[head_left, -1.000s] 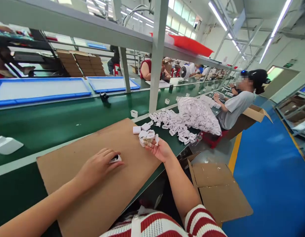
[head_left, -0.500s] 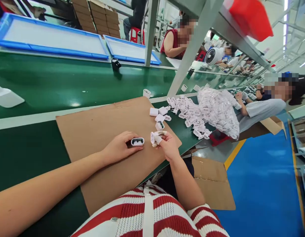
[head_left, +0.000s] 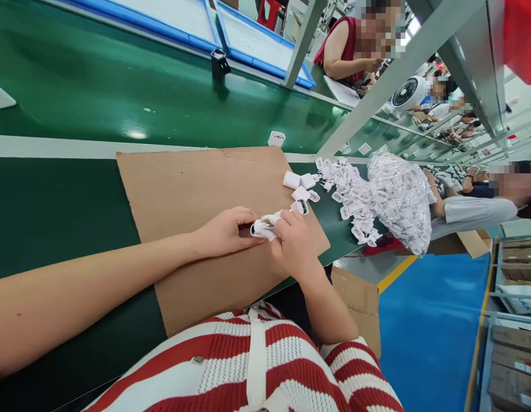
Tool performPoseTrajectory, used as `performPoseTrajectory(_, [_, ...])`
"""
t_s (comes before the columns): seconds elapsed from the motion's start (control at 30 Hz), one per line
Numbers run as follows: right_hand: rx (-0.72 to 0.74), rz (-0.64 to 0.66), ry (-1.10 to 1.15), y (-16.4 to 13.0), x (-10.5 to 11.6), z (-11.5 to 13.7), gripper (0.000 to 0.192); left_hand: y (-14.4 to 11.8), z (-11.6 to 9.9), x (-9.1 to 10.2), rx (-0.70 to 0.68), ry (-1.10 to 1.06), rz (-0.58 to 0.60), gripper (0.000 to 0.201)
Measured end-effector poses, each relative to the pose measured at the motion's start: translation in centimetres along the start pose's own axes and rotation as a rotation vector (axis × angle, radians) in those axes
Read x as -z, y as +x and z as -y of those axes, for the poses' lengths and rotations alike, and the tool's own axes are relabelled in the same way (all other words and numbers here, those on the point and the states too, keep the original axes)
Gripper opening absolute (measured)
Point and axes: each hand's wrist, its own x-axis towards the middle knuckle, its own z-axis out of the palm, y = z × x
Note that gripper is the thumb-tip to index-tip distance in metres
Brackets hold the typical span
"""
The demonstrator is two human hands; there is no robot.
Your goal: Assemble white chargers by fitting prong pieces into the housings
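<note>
Over a brown cardboard sheet [head_left: 197,189], my left hand [head_left: 226,230] is closed round a white charger housing [head_left: 257,229]. My right hand [head_left: 293,237], with white finger covers on its fingertips, meets it from the right. Its fingers press at the open end, where a small white end cap is mostly hidden by them. Whether cap and housing are fully joined cannot be seen. Just beyond the right hand lie several white housings [head_left: 300,193]; one open housing [head_left: 300,207] shows a dark inside.
Loose white plug caps [head_left: 351,197] are heaped right of the cardboard, beside a clear plastic bag [head_left: 398,194] full of them. A single housing [head_left: 276,138] stands on the green belt [head_left: 162,109]. A metal post [head_left: 377,97] rises behind. A co-worker [head_left: 480,209] sits at the right.
My hands, apart before, have come together, bringing the end cap to the housing's open end. The camera view has tilted and shifted.
</note>
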Motion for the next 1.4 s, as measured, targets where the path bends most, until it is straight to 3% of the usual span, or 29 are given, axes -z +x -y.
performPoseTrajectory(0.27, [0.090,0.195,-0.228,1.6,1.1,1.2,0.020,0.1,-0.4,0.2,-0.021,-0.020,0.005,0.032])
performPoseTrajectory(0.43, [0.066,0.200,-0.203,2.0,1.2,1.1,0.021,0.1,-0.3,0.2,-0.012,-0.025,0.008,0.034])
performPoseTrajectory(0.63, [0.037,0.088,-0.165,1.6,1.8,0.6,0.020,0.1,-0.2,0.4,-0.007,-0.002,0.031,0.036])
performPoseTrajectory(0.9, [0.065,0.158,-0.265,1.7,1.1,1.3,0.017,0.0,-0.2,0.2,0.018,-0.010,0.024,0.031])
performPoseTrajectory(1.1, [0.174,0.255,-0.290,2.5,1.9,1.4,0.019,0.2,-0.4,0.3,0.011,0.011,0.036,0.033])
performPoseTrajectory(1.4, [-0.026,0.199,-0.210,2.4,0.8,1.7,0.011,0.1,-0.6,0.2,-0.005,0.057,0.023,0.032])
